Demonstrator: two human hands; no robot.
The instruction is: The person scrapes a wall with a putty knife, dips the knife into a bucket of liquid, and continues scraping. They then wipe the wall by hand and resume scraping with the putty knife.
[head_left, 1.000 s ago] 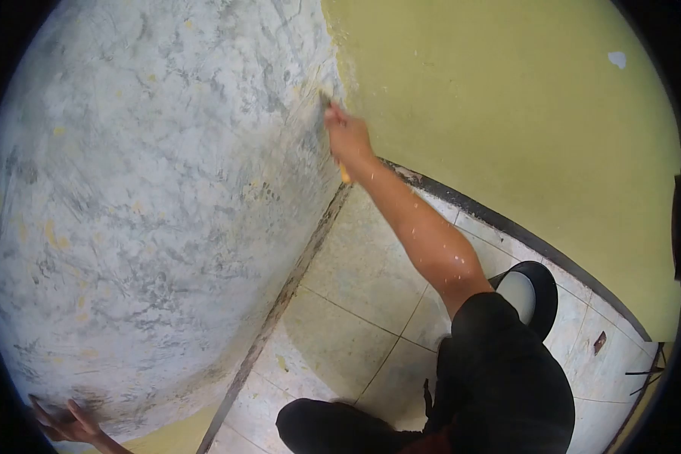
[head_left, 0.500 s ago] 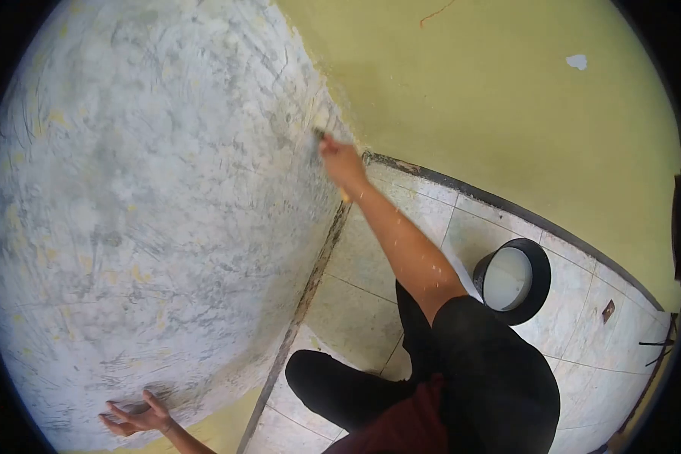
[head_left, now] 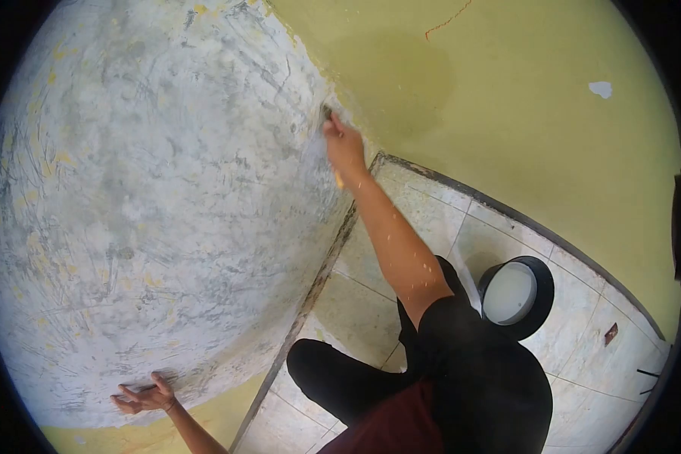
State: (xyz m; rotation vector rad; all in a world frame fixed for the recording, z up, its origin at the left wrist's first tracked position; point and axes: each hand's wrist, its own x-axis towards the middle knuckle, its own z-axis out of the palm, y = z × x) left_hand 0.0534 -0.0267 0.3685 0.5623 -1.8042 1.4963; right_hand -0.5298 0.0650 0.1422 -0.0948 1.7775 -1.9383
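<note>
My right hand (head_left: 346, 150) is closed around a paintbrush (head_left: 339, 180) with a yellow handle. Its dark head, blurred, meets the wall near the corner. The scraped wall (head_left: 166, 197) is whitish grey with yellow flecks and scratch marks. Low at the left, my left hand (head_left: 147, 396) has its fingers spread against that same wall and holds nothing. Over on the floor to the right stands a black bucket (head_left: 543, 291) containing a milky white liquid (head_left: 510, 293).
A yellow-green wall (head_left: 507, 98) joins the scraped one at the corner, with a white chipped spot (head_left: 601, 90). Dark skirting (head_left: 461, 187) runs along its base. Pale tiles (head_left: 363, 310) cover the floor, with a small brown scrap (head_left: 611, 333). My bent knee (head_left: 310, 367) is near the wall.
My right hand has moved slightly up along the wall's edge with the paintbrush. My left hand stays spread against the wall. The camera view has shifted a little.
</note>
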